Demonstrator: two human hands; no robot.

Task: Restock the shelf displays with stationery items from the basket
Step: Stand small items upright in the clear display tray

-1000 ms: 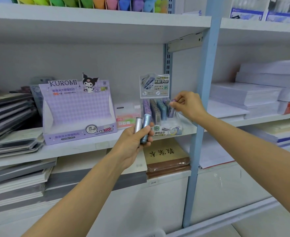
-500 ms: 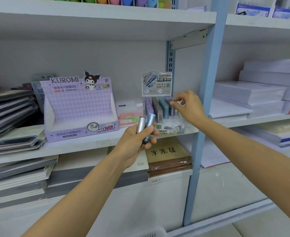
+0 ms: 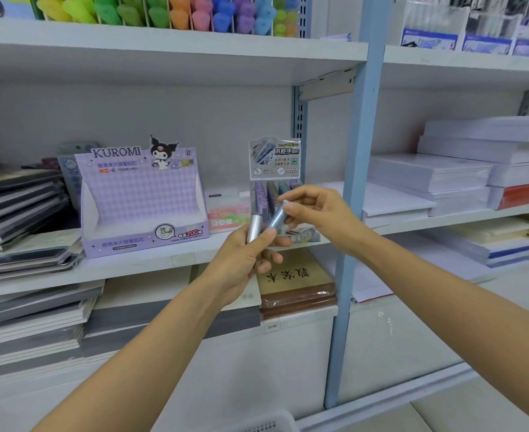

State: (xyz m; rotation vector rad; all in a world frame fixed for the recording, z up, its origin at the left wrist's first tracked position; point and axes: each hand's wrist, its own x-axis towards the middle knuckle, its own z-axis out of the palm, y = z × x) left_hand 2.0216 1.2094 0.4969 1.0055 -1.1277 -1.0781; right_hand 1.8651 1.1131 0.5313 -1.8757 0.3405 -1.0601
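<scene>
From here, my left hand (image 3: 241, 260) sits before the shelf (image 3: 151, 263) edge with the tubes (image 3: 253, 227) in it, and my right hand (image 3: 316, 213) pinches the right-hand tube (image 3: 277, 218). Behind them stands the small lead display (image 3: 275, 160), with the Kuromi box (image 3: 141, 201) to its left. The paper stacks (image 3: 428, 173) lie right of the post (image 3: 355, 169).

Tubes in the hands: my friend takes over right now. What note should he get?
Left hand: grips a silver tube and a blue tube.
Right hand: its fingers pinch the blue tube's top end.
Small display box on the middle shelf: several tubes already stand in it.
Left to do: probably put both held tubes in that box, then fetch more from the basket below.
</scene>
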